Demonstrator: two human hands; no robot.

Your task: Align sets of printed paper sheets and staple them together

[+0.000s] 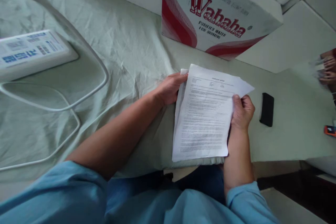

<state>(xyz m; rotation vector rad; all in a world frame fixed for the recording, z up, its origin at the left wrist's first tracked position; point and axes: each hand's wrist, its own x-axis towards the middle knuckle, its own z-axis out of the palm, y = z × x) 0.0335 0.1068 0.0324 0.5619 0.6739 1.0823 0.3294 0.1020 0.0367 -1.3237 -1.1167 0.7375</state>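
Note:
Several printed paper sheets (203, 119) are held up over the table's near edge, the top one covered in small lines of text. My left hand (172, 88) grips them at the upper left edge, its fingers partly behind the pages. On the right side my right hand (243, 111) pinches the sheets, thumb on the front and the other fingers curled behind. One sheet's corner sticks out to the upper right, past the top page. How many pages there are, I cannot tell.
Beyond the papers stands a white and red Wahaha water carton (212, 17). A black phone (267, 109) lies to the right. At left are a white power strip (34, 54) and its looping cable (101, 66) on wrinkled green cloth (131, 42). Another person's hands (329, 68) show at far right, near an orange-edged device (330, 130).

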